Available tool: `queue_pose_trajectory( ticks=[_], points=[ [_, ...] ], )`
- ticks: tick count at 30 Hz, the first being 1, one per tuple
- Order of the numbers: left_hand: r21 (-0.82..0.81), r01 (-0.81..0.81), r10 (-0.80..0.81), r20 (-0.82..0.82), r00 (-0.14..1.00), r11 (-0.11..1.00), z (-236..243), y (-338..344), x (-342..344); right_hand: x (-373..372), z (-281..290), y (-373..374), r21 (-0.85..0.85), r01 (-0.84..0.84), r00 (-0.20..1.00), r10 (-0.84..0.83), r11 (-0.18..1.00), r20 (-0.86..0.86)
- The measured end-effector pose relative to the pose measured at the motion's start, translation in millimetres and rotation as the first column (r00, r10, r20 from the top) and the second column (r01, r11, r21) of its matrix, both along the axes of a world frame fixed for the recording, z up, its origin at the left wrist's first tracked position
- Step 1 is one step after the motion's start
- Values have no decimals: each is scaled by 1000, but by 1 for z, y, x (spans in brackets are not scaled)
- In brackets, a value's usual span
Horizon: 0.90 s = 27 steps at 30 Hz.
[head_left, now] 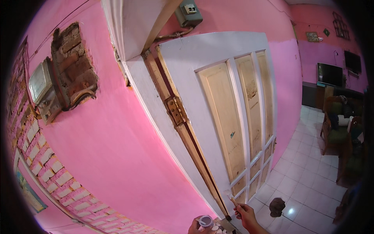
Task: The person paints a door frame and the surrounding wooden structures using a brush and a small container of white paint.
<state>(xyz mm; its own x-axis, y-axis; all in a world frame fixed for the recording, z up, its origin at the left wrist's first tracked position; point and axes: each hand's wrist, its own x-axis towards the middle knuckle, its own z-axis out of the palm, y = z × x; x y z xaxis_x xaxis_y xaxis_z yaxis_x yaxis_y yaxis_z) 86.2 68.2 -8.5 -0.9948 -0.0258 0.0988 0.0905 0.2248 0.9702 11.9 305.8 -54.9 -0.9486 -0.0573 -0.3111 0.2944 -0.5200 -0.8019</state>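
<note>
My left hand [195, 226] is closed around a small tub [206, 221] with a whitish rim and greyish contents, at the bottom edge. My right hand [245, 214] pinches the wooden handle of a paintbrush [233, 201]. Its pale bristles are at the lower part of the door, by the corner of a panel; whether they touch is hard to tell. The door [187, 52] stands open, its frame strips coated pale lavender-white. Bare wood shows in the panels [224, 113]. A rusty hinge [176, 111] joins it to the jamb.
Left lies a pink wall [113, 148] with exposed brick [74, 58] and an electricity meter [40, 82]. A dark rounded lump [277, 206] rests on the tiled floor [300, 167]. Chairs [337, 130] and a television [330, 74] stand at right.
</note>
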Motion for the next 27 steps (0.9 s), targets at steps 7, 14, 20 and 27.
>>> queue_pose_trajectory(
  ticks=[7, 14, 20, 27],
  points=[
    [-133, 9, -21, -87, 996, 991, -46, -12, -9, -13, -6, -5, -88, -48, 999, 47, 995, -11],
    [-55, 8, -14, -102, 995, 998, -65, -8, -16, -10, -38, -5, -21, -57, 997, 56, 998, -45],
    [117, 122, -106, -132, 986, 986, -68, 3, -17, -10, -53, 3, 25, -77, 997, 77, 997, -18],
    [180, 110, -143, 180, 973, 978, -58, 13, -9, -26, -12, -1, 147, 14, 954, 31, 989, -298]
  ],
)
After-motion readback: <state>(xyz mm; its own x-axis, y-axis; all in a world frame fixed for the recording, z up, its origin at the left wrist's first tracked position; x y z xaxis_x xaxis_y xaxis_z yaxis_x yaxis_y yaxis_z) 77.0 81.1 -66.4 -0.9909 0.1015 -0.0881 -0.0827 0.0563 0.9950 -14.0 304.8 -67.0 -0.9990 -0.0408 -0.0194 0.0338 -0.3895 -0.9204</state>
